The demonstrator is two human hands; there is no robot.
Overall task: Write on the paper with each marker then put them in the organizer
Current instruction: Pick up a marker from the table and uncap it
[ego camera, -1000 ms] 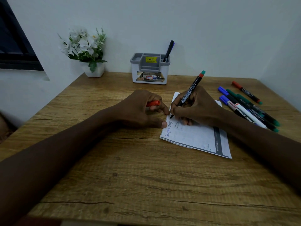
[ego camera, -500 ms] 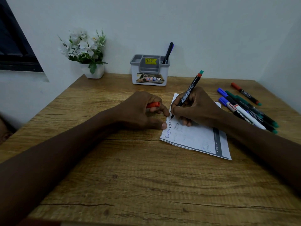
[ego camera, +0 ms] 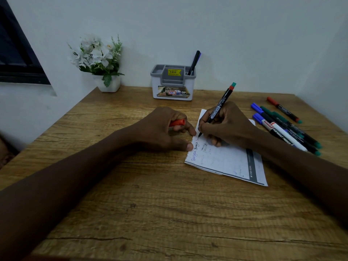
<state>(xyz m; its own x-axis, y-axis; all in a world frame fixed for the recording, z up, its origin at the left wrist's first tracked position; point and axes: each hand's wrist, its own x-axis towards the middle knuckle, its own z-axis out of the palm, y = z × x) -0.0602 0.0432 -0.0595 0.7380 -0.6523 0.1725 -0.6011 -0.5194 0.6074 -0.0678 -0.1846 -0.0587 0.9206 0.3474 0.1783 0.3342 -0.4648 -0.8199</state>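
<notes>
My right hand (ego camera: 228, 124) grips a black marker (ego camera: 221, 103) with a red and teal end, its tip touching the white paper (ego camera: 227, 159) near the top left corner. Blue, black and red writing runs along the paper's left edge. My left hand (ego camera: 160, 129) rests on the table with its thumb on the paper's left edge and holds a red cap (ego camera: 177, 122). The grey and white organizer (ego camera: 172, 82) stands at the back by the wall with one dark marker (ego camera: 194, 62) upright in its right slot.
Several markers (ego camera: 282, 129) with blue, green and red caps lie side by side on the wooden table (ego camera: 150, 204) to the right of the paper. A white pot of artificial flowers (ego camera: 99, 61) stands at the back left. Walls close the back and right sides.
The marker tip has crept slightly along the paper's top left while writing. The left hand keeps its place with the red cap.
</notes>
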